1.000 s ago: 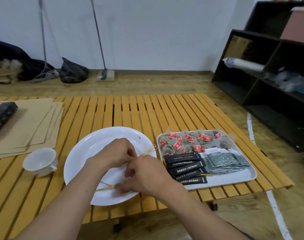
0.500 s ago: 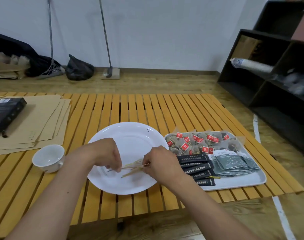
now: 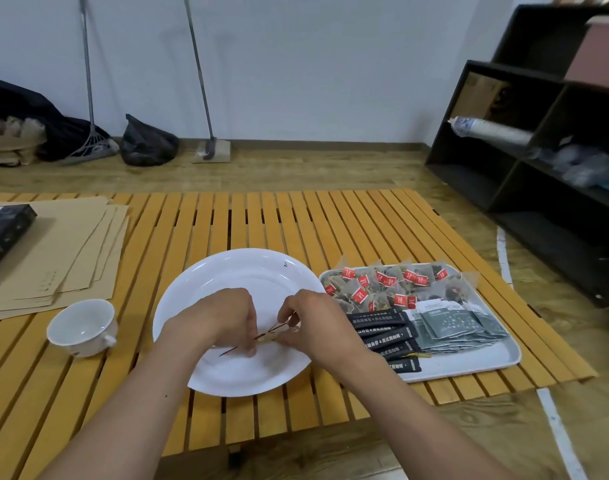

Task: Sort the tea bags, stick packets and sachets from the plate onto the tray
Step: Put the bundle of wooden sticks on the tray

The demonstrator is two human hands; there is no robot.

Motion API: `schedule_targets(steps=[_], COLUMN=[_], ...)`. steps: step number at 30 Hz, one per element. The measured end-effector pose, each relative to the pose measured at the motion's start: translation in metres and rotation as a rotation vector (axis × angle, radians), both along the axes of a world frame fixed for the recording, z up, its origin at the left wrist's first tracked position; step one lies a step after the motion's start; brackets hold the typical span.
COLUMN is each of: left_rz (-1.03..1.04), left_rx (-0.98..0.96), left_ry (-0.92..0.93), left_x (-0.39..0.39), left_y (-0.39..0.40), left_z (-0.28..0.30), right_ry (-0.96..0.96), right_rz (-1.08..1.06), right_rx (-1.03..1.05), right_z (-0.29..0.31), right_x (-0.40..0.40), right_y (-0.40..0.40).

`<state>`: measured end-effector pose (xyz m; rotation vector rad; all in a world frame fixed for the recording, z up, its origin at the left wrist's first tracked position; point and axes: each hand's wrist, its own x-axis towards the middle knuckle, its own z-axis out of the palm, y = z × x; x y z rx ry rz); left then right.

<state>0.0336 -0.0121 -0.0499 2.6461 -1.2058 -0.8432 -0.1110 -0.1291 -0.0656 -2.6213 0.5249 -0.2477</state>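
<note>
Both hands, left hand [image 3: 223, 318] and right hand [image 3: 315, 327], pinch thin sticks [image 3: 271, 332] over the plate [image 3: 226, 271]; a loose pinch could scatter them.

The worktop [image 3: 247, 220] is slatted wood, varnished to a warm yellow sheen. The plate [image 3: 226, 271] looks like glossy white glazed ceramic, and so does the cup [image 3: 83, 327]. The tray [image 3: 469, 365] is smooth pale plastic. Stick packets [image 3: 386, 332] are matt black film; the sachets [image 3: 452, 323] are grey-green with a slight shine; the tea bags [image 3: 382, 284] are translucent mesh with red paper tags. Envelopes [image 3: 64, 251] are matt brown paper.
</note>
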Motion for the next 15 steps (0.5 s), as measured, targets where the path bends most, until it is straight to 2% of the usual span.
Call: schedule_targets(steps=[3,6,9,15], left_rz=[0.012,0.02,0.023,-0.014], left_rx=[-0.072,-0.211,-0.334,-0.367], left_ry=[0.054,0.189,0.3,0.431], left_x=[0.003,-0.001,-0.01,-0.029], left_y=[0.002,0.002,-0.001,-0.018], left_z=[0.005,0.018,0.034,0.046], right_ry=[-0.071,-0.185,-0.263,-0.332], right_rz=[-0.079,-0.135,-0.174,-0.254], right_rx=[0.048,0.249,0.361,0.61], right_z=[0.004,0.013,0.031,0.057], right_x=[-0.004,-0.009,-0.023,-0.081], right_y=[-0.006,-0.016,-0.029,-0.061])
